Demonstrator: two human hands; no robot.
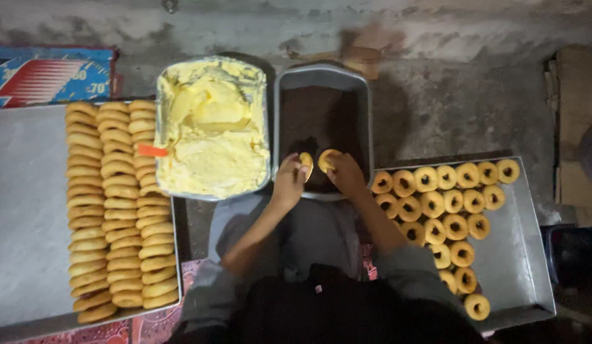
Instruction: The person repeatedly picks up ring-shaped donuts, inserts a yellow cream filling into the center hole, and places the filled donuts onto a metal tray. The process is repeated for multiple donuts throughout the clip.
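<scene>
Both hands work at the middle of the frame: the left hand (288, 180) grips 1 ring biscuit (306, 164) and the right hand (344, 172) grips another (327, 159), both over the dark crumb tray (366, 108). To coat well, I judge each ring should be pressed flat into the crumbs, then set beside the finished rings (436, 204) on the right tray (525, 255). A tub of yellow cream (210, 130) and stacked plain biscuits (117, 204) sit at left.
</scene>
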